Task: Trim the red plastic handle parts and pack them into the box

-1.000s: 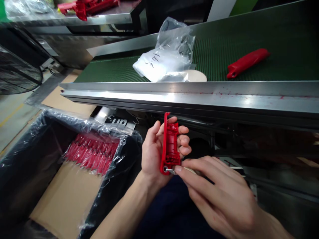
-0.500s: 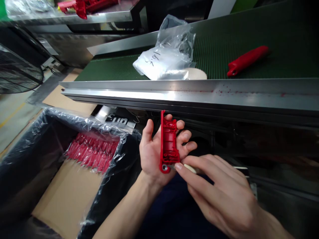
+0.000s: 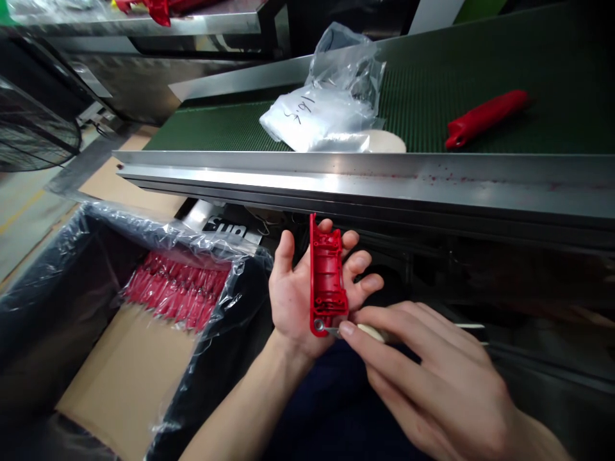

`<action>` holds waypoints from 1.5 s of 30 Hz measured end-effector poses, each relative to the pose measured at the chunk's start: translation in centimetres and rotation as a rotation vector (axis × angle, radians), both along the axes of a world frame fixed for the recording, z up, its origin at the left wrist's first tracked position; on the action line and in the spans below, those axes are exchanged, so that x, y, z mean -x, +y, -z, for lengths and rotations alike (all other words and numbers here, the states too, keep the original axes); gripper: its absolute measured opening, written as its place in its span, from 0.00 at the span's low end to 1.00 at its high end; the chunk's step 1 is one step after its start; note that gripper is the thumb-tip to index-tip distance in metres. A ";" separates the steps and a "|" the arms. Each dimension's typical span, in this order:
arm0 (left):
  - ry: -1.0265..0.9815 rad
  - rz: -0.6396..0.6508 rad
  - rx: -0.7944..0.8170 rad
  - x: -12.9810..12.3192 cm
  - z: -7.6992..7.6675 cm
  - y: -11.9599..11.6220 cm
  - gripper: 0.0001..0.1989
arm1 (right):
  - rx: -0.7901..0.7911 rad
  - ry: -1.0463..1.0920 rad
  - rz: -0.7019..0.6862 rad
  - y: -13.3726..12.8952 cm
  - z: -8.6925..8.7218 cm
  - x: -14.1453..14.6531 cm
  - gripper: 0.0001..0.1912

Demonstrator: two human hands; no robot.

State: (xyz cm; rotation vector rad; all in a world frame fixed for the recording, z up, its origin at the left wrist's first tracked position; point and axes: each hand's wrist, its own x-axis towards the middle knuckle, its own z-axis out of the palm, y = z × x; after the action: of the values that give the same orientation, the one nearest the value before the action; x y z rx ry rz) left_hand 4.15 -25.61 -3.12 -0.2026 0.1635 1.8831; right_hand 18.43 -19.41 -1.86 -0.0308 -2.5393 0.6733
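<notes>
Balancing red shell (image 3: 327, 272) on spread-fingered left hand (image 3: 292, 298), pinching tool (image 3: 371, 332) in right hand (image 3: 432, 378), facing far green belt (image 3: 418, 109), with bin (image 3: 48, 294) near left.

A casing (image 3: 329, 274) lies on the left grip (image 3: 294, 299), right of the bin (image 3: 48, 288) and before the conveyor (image 3: 420, 89).

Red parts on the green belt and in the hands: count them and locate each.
2: one red part lies on the green belt, right of the clear bag; the other, a red shell, rests on the open left hand. The bag could hide more.
</notes>
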 end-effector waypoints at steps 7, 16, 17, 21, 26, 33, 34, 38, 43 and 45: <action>-0.002 0.000 0.026 0.1 0.3 -0.1 0.25 | -0.040 -0.022 -0.018 0.4 0.0 0.3 0.14; -0.002 0.002 0.029 0.2 0.2 0.5 0.26 | -0.020 -0.030 -0.040 0.9 0.3 0.2 0.15; -0.008 -0.005 0.020 0.2 0.3 0.5 0.25 | -0.017 -0.027 -0.041 0.9 0.3 0.1 0.15; -0.012 -0.029 -0.009 0.1 0.6 0.6 0.24 | -0.013 -0.041 -0.038 0.8 0.2 0.0 0.17; 0.025 -0.036 -0.015 0.1 0.6 0.7 0.24 | -0.064 -0.038 -0.023 0.7 0.1 0.1 0.15; 0.056 -0.006 0.014 0.5 0.6 0.6 0.24 | -0.091 -0.024 0.032 0.8 0.6 0.3 0.15; 0.057 -0.001 0.022 0.5 0.6 0.6 0.24 | -0.099 -0.021 0.030 0.8 0.5 0.3 0.15; 0.022 -0.010 0.056 0.5 0.7 0.5 0.23 | 0.123 0.046 0.174 0.9 -0.2 -0.3 0.15; 0.009 -0.036 0.074 0.5 0.5 0.6 0.23 | 0.446 0.041 0.366 1.0 0.0 -0.8 0.14; 0.018 -0.045 0.083 0.6 0.5 0.6 0.23 | 0.413 0.015 0.284 0.9 0.2 -0.6 0.15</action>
State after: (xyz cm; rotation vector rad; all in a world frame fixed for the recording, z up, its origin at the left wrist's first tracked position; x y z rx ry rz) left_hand 3.58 -25.00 -3.58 -0.2476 0.2518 1.9254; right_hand 19.04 -18.51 -2.09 -0.5149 -2.2762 1.0575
